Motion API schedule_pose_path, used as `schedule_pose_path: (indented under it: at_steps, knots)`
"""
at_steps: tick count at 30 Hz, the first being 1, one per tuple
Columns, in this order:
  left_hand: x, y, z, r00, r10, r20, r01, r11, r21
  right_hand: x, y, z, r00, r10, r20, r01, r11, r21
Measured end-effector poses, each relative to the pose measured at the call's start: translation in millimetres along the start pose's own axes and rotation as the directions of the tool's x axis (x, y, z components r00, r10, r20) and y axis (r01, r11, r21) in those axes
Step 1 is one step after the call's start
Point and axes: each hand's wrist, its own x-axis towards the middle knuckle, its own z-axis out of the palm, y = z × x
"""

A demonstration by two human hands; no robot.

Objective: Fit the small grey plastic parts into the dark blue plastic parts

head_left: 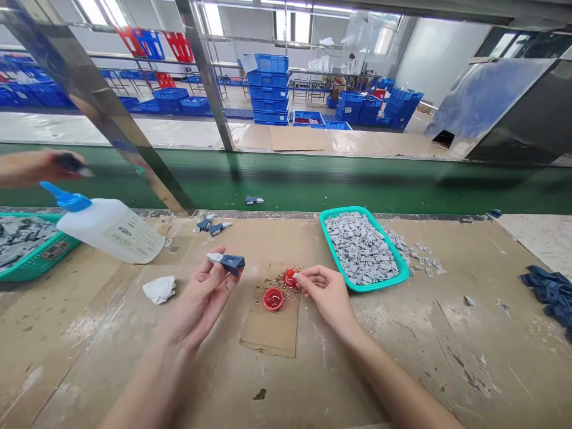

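Observation:
Between the thumb and fingers of my left hand (208, 298) is a dark blue plastic part (233, 263) with a pale grey tip pointing left. My right hand (325, 292) is closed in a pinch at the rim of the farther red cap (290, 277); a small pale piece seems to show at the fingertips, mostly hidden. Nearer me stands a second red cap (273, 299) with shiny liquid inside. Both caps rest on a stained piece of cardboard (272, 336). Just right of my right hand, a turquoise tray (379, 288) holds many small grey plastic pieces (360, 247).
A white bottle (120, 232) with a blue nozzle leans at the left by another turquoise basket (49, 256). Crumpled white tissue (159, 290) lies nearby. Several blue parts (214, 227) sit by the green conveyor belt (295, 185). Another person's hand (42, 167) reaches in, blurred.

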Motion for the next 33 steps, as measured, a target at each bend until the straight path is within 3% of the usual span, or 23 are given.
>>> schedule_pose_path:
  at_steps: [6,11,19,29,33]
  knots:
    - [-15.8,-12.6,5.5,0.994,-0.053,0.095,0.045,0.995,0.085,5.3,6.3,4.2,0.999,0.009,-0.031,-0.01,0.999,-0.032]
    - [-15.1,-25.9,6.9,0.998,-0.009,0.068,-0.004,0.982,0.191,2.6,-0.4,2.7,1.0,0.0,-0.029,-0.001,1.0,-0.008]
    - [-23.1,-45.3,14.3,0.995,0.033,0.092,-0.067,0.915,0.398,-18.0,-22.0,1.9,0.99,0.043,0.137,-0.066,0.983,0.168]
    - [-28.4,-43.1,21.3,0.994,0.011,0.108,-0.056,0.903,0.427,-24.0,-25.5,11.2,0.97,0.059,0.236,-0.074,0.996,0.055]
    - [-32.8,-47.0,23.0,0.994,0.015,0.112,-0.062,0.903,0.426,-23.3,-22.6,8.1,0.95,0.134,0.282,-0.137,0.991,-0.011]
